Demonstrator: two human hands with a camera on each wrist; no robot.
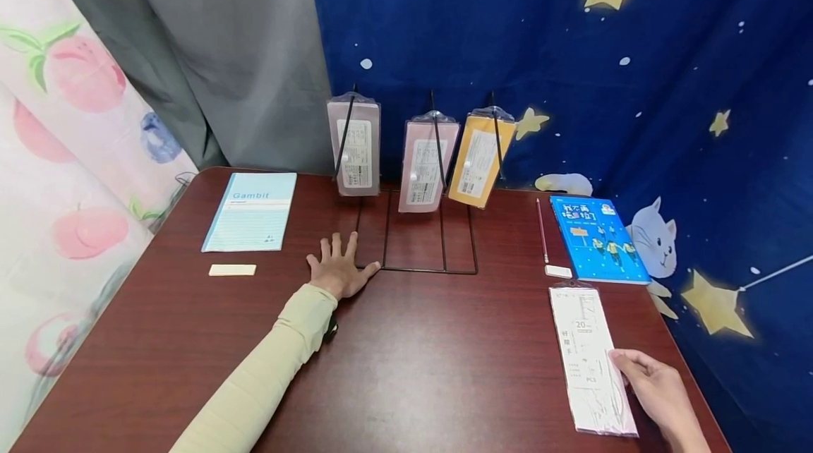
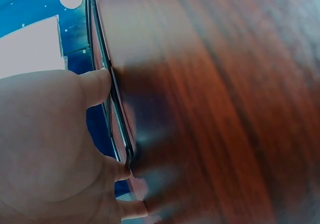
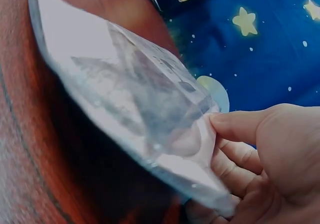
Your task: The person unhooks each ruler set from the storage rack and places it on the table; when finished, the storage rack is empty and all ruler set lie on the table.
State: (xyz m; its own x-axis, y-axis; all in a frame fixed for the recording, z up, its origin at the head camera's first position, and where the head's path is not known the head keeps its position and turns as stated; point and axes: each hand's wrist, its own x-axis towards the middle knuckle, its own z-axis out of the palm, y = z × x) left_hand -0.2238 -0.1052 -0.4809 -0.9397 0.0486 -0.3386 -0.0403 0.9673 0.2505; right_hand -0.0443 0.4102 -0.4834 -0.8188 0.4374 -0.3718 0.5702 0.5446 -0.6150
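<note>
- Two hands at work: the left hand (image 1: 339, 271) lies flat on the surface (image 1: 406, 368), fingers spread, thumb touching the black wire rack (image 1: 416, 269) at its front corner.
- Right hand (image 1: 657, 388) pinches the white packet (image 1: 587, 361), thumb above and fingers beneath its near edge, lifting that edge off the surface.
- Three packets hang on the rack already; it looks like the pick-up step.
- Next move calls for a firm pinch and a clean lift toward the rack.

Right hand (image 3: 270, 159) pinches clear packet (image 3: 135, 108) edge above table (image 3: 20, 184).
</note>
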